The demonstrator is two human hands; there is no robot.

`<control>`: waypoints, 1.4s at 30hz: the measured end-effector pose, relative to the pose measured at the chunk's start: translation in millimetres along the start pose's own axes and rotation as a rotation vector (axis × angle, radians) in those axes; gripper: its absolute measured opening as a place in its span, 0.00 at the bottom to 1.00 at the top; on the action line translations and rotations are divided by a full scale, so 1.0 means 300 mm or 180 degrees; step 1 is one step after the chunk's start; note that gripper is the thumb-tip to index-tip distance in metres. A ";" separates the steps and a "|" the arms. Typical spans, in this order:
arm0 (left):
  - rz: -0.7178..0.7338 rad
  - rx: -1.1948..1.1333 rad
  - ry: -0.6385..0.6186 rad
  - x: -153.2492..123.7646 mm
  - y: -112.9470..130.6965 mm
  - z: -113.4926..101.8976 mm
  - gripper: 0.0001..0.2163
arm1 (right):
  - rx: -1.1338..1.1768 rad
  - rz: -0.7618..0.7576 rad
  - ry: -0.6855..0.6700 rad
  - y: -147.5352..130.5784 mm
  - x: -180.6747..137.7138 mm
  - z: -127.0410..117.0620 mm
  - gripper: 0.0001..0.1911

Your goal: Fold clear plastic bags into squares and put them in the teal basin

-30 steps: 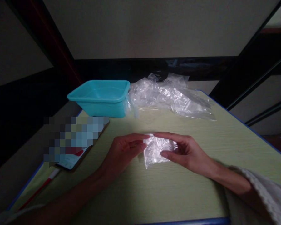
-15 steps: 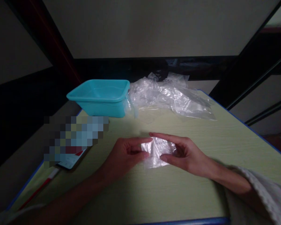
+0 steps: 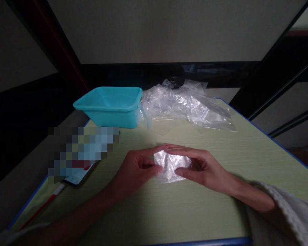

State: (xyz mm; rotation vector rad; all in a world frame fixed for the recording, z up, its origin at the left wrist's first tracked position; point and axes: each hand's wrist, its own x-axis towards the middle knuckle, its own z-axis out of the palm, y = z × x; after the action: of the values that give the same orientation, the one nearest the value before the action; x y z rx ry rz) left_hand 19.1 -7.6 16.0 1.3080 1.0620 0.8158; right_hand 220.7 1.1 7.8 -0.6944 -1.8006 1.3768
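A small folded clear plastic bag (image 3: 171,167) lies on the table in front of me, shiny and creased. My left hand (image 3: 141,165) grips its left side, thumb on the near face and index finger along the far edge. From the other side my right hand (image 3: 202,167) holds it the same way, thumb pressed on its right part. The two index fingers meet at the bag's far edge. The fingers beneath and behind the plastic are partly hidden.
A turquoise plastic basin (image 3: 107,114) stands at the back left of the table (image 3: 195,212). Beside it lies a heap of crumpled clear plastic bags (image 3: 184,104). At the left are a phone (image 3: 78,176), partly pixelated, and a red and white stick (image 3: 45,206).
My left index finger has stretched farther along the bag's far edge and now meets the right one. The right index finger has come down slightly over the plastic.
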 end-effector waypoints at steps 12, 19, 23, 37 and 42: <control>-0.0125 0.0017 0.0064 0.001 0.000 -0.002 0.27 | -0.0109 0.0646 0.0152 0.013 -0.012 0.006 0.19; -0.0191 0.0086 0.0033 -0.002 0.011 -0.002 0.30 | -0.0083 0.0711 0.0179 0.000 -0.007 0.010 0.22; -0.0213 0.0018 0.0008 0.000 0.008 -0.002 0.31 | -0.0023 0.0736 0.0167 -0.011 -0.004 0.015 0.24; -0.0219 -0.0038 -0.0085 0.009 0.014 -0.001 0.37 | -0.0231 0.0658 0.0097 -0.020 -0.001 0.010 0.25; -0.0086 0.0169 -0.0063 0.015 0.010 -0.010 0.36 | -0.0241 0.0665 0.0132 -0.006 -0.006 0.009 0.18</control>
State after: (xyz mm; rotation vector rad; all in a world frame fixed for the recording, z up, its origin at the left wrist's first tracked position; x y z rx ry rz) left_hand 18.1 -2.0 18.3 1.3408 1.0898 0.7575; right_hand 219.6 -2.2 8.8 -0.9675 -1.7952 1.4224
